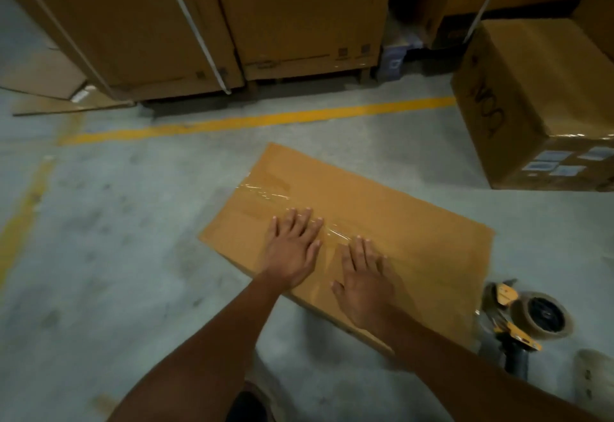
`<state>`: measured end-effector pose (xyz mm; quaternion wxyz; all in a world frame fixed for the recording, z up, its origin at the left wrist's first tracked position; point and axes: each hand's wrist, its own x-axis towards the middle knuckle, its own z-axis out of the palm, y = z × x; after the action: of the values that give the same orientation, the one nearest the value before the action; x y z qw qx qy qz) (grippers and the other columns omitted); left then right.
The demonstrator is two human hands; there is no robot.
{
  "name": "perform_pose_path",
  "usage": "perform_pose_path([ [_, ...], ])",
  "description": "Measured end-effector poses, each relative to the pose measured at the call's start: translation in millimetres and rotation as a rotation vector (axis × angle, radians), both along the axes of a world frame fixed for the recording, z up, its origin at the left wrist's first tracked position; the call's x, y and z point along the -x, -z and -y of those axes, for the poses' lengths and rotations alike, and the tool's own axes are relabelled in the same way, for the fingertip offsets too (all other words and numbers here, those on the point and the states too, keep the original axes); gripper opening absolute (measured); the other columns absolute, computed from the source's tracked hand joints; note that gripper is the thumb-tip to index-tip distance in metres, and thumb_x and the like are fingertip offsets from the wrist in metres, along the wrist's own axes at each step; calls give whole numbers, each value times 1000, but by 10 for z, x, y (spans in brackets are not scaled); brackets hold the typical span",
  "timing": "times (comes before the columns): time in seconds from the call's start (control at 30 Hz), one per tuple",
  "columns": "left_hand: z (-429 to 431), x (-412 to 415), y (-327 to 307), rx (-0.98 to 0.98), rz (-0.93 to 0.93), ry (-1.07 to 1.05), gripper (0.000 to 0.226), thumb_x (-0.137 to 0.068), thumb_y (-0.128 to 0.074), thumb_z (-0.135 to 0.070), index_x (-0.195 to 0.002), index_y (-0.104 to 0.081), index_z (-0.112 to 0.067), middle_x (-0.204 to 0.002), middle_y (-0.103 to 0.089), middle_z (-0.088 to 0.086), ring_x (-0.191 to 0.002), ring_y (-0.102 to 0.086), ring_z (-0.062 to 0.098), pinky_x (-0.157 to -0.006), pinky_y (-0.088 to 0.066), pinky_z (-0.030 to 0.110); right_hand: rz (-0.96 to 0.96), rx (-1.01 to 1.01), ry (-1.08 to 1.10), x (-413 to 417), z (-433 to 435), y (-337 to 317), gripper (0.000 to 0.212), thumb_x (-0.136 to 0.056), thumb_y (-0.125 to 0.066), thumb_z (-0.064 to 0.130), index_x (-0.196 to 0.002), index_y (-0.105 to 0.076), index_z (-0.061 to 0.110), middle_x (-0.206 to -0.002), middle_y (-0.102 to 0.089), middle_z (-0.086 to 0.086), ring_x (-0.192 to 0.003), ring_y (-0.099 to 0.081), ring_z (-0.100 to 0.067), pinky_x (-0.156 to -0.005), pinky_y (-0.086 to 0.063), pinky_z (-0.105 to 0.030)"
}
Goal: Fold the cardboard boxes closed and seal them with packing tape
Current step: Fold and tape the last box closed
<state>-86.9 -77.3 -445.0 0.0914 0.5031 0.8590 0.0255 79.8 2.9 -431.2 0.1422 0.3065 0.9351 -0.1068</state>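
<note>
A brown cardboard box [392, 215] stands on the concrete floor with its top flaps folded shut. A strip of clear packing tape [265, 194] runs along the seam across the top. My left hand [294, 247] lies flat on the box top, fingers straight, pressing on the tape. My right hand [365, 280] lies flat beside it, nearer to me, also pressing on the taped seam. A yellow and black tape dispenser [518, 318] with a roll of tape lies on the floor just right of the box.
A sealed cardboard box [538, 102] with labels stands at the right. Tall strapped cartons [212, 19] line the back. Flat cardboard [50, 72] lies at the far left. A yellow floor line [252, 120] runs behind the box. A shoe [594, 378] shows at the lower right.
</note>
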Motion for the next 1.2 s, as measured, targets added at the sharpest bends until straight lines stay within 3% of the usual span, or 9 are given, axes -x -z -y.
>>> perform_pose_path([
  [0.07, -21, 92, -17, -21, 3, -64, 58, -101, -13, -52, -155, -24, -34, -166, -12, -2, -153, -4, 26, -120, -5, 57, 26, 69, -60, 168, -32, -72, 78, -99, -33, 54, -157, 2, 18, -164, 13, -11, -151, 11, -33, -119, -4, -57],
  [0.27, 198, 695, -25, -10, 25, -494, 55, -100, -18, -60, -153, -18, -45, -165, -5, 15, -150, 0, 43, -112, -3, 72, -17, 133, -82, 626, 37, -125, 74, -97, -31, 59, -157, -4, 25, -165, 8, -6, -152, 8, -28, -118, -3, -58],
  [0.37, 207, 760, -75, 25, -1, -488, 57, -98, -19, -64, -152, -16, -47, -163, -9, 18, -146, -14, 46, -111, -15, 71, 5, 197, -23, 701, 16, -123, 73, -99, -27, 60, -158, -4, 23, -165, 10, -4, -152, 9, -26, -117, -1, -58],
  [0.53, 306, 792, -161, 108, -42, -461, 64, -95, -19, -72, -153, -15, -46, -150, -27, 25, -132, -34, 42, -100, -35, 59, 96, 276, -27, 763, -244, -208, 78, -99, -22, 62, -157, -6, 13, -166, 6, -2, -152, 3, -21, -119, -16, -56],
  [0.7, 368, 375, -225, 161, -16, -486, 66, -95, -19, -71, -154, -11, -43, -140, -32, 22, -126, -34, 38, -96, -38, 54, 182, 190, -72, 499, -312, -282, 86, -94, -37, 64, -157, -3, 16, -165, 11, 1, -151, 8, -31, -115, -14, -61],
  [0.83, 397, 88, -276, 195, 55, -539, 65, -97, -23, -67, -155, -9, -41, -139, -29, 22, -126, -32, 37, -97, -39, 54, 236, 193, -215, 160, -131, -300, 115, -77, -61, 69, -157, 5, 18, -162, 21, -10, -146, 18, -45, -113, -9, -67],
  [1.0, 323, -231, -369, 202, 140, -587, 62, -98, -31, -62, -155, -15, -40, -133, -32, 21, -124, -35, 38, -97, -40, 52, 306, 110, -295, -135, -228, -294, 130, -70, -79, 54, -155, 12, 18, -159, 27, -15, -145, 22, -46, -112, -5, -69],
  [1.2, 111, -701, -428, 170, 276, -608, 65, -98, -39, -59, -155, -15, -38, -137, -28, 22, -126, -35, 41, -99, -42, 53, 305, 85, -121, -523, -506, -362, 111, -80, -73, 27, -155, 9, 30, -162, 22, -4, -149, 14, -40, -111, -9, -69],
])
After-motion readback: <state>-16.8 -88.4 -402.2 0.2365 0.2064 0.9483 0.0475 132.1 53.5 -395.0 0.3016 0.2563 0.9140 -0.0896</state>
